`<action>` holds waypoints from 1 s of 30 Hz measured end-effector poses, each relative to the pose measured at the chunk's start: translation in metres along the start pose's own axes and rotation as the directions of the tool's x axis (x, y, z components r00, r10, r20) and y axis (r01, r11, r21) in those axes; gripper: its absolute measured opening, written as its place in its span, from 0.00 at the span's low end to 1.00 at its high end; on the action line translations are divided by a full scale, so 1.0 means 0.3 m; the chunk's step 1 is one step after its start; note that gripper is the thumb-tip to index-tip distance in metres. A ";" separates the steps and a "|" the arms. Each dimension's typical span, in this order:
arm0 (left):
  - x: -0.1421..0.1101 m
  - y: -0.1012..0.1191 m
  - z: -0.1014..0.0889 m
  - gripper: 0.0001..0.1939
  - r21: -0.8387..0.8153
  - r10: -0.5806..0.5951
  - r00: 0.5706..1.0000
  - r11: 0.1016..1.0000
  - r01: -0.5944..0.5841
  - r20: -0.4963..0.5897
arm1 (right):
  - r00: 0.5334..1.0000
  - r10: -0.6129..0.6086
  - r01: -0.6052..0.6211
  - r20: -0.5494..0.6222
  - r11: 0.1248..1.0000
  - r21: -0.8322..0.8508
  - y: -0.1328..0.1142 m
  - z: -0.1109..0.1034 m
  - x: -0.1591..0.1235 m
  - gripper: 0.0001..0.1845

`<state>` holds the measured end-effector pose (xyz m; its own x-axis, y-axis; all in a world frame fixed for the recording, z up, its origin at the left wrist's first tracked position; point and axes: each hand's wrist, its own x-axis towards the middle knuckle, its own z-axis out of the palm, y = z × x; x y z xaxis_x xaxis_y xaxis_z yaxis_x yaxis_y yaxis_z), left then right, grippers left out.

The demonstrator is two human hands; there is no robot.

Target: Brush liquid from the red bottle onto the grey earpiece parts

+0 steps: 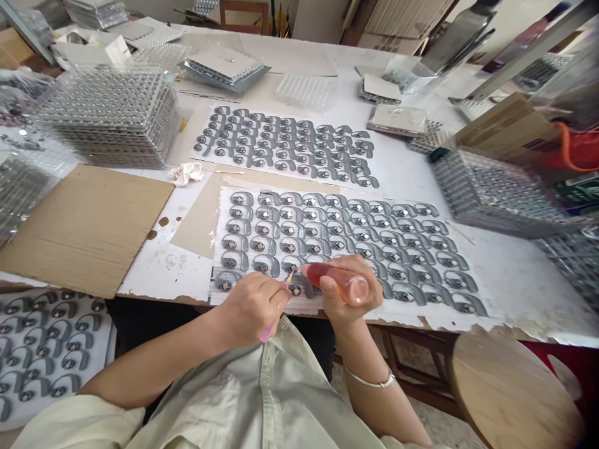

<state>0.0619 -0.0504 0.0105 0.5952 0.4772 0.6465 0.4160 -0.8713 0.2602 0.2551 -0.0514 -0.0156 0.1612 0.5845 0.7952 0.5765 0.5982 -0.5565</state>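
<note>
My left hand is closed around a thin pink-handled tool, whose yellowish tip points at a small grey part near the front of the sheet; I cannot make out the exact kind of tip. In my right hand is a squeeze bottle of reddish liquid, tilted so its nozzle faces left, close to the tool's tip. Below both hands lies a white sheet with rows of grey hook-shaped parts, each with a round metallic piece. My hands cover some parts in the front rows.
Behind lies a second sheet of grey parts. A tall stack of filled trays stands at left, behind a cardboard piece. Crumpled tissue and a cotton swab lie between. More trays stand right; a round stool is below.
</note>
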 end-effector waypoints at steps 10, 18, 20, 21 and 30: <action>-0.017 0.001 0.004 0.09 -0.021 -0.021 0.999 1.000 0.021 0.045 | 0.996 -0.083 0.081 -0.016 0.994 -0.066 -0.001 -0.008 -0.003 0.14; 0.001 0.003 -0.003 0.09 -0.023 -0.030 0.999 0.999 0.031 0.043 | 0.997 -0.072 0.072 -0.007 0.995 -0.064 0.004 -0.020 -0.010 0.13; 0.004 0.005 -0.006 0.09 -0.018 -0.038 0.998 0.999 0.039 0.056 | 0.997 -0.077 0.076 -0.006 0.995 -0.067 0.004 -0.022 -0.009 0.13; 0.005 0.005 -0.007 0.09 -0.015 -0.043 0.997 0.999 0.044 0.062 | 0.997 -0.078 0.078 -0.004 0.995 -0.066 0.003 -0.022 -0.009 0.13; 0.007 0.003 -0.009 0.09 -0.028 -0.053 0.996 0.998 0.055 0.068 | 0.993 -0.114 0.114 0.005 0.991 -0.066 -0.004 -0.021 0.002 0.12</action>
<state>0.0616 -0.0504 0.0139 0.6176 0.5297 0.5814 0.4289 -0.8465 0.3155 0.2596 -0.0554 -0.0129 0.0903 0.5153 0.8522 0.6426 0.6236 -0.4452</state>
